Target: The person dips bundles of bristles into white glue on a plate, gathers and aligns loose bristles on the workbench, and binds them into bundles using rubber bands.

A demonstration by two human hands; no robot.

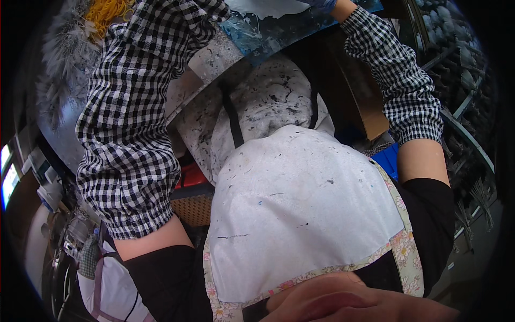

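My right hand (323,4) shows only as a bit of blue glove at the top edge, beside a white mass (271,7) whose kind I cannot make out. Its fingers are cut off by the frame. The white mass lies on a blue, paint-smeared work surface (284,35). My left arm, in a black-and-white checked sleeve (129,107), reaches up to the same surface. Beyond that sleeve's end my left hand is out of view.
A white, dark-spotted apron (300,188) covers my front, below the table edge. Grey feathery bristles (64,70) and yellow strands (107,16) are at the far left. On the right stands a metal rack (466,115) with dark bundles. A blue bin (387,161) sits by my right arm.
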